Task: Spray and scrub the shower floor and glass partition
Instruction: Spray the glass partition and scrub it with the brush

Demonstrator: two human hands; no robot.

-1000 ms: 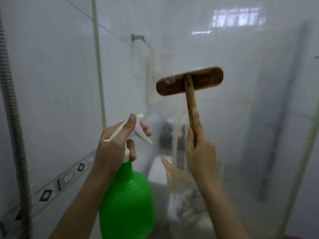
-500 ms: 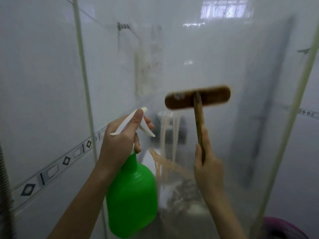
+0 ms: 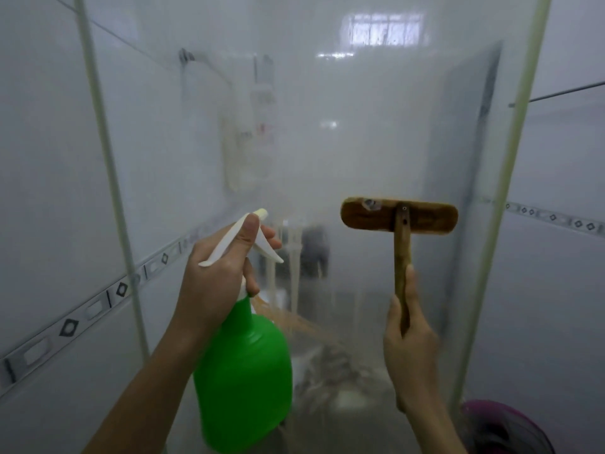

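The misted glass partition (image 3: 343, 142) fills the view ahead, with brownish streaks running down its lower middle. My left hand (image 3: 216, 280) grips the neck of a green spray bottle (image 3: 245, 381), thumb along its white trigger head, nozzle aimed at the glass. My right hand (image 3: 409, 348) holds the wooden handle of a scrub brush (image 3: 397, 218). The brush's flat wooden head lies crosswise against the glass, right of the bottle and a little above it. The shower floor is hidden.
White tiled wall with a patterned border strip (image 3: 95, 309) runs along the left. Pale frame posts stand at the left (image 3: 108, 158) and right (image 3: 504, 191) of the glass. A purple round object (image 3: 501, 427) sits at the bottom right corner.
The brush head has slid down and to the right on the glass. The spray bottle stays in the left hand, and the view has shifted to show the right frame post.
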